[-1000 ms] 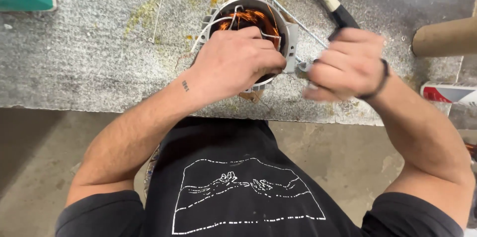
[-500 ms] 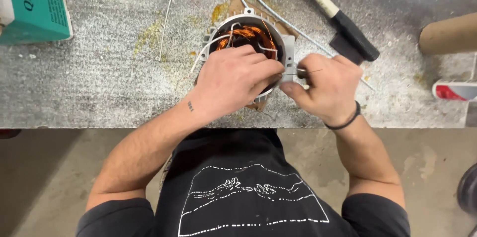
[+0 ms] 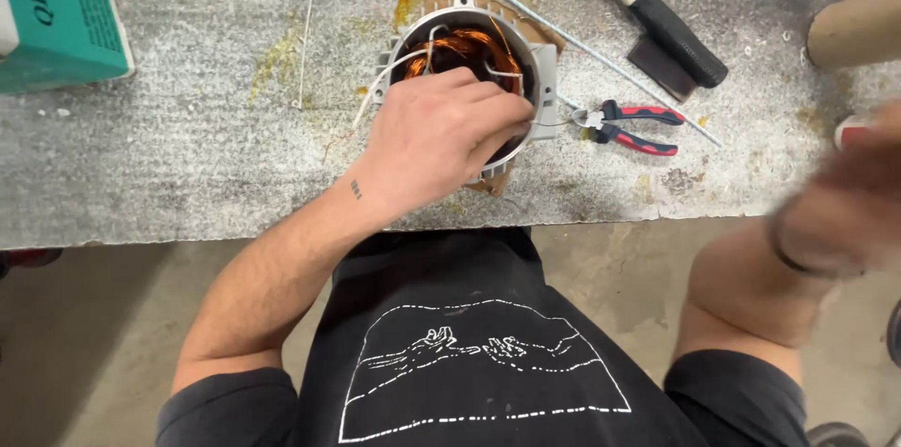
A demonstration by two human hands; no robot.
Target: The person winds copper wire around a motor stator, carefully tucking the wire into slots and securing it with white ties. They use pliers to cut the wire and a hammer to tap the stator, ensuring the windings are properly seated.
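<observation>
1. Stator (grey round housing, copper windings inside) stands on the bench, near its middle, close to the near edge.
2. Left hand lies over the stator's near side, fingers curled on its rim and windings, gripping it.
3. Right hand is a blur at the right edge, off the bench; its grip cannot be told.
4. Pliers with red handles lie just right of the stator.
5. Hammer lies farther back; a teal box sits far left.
</observation>
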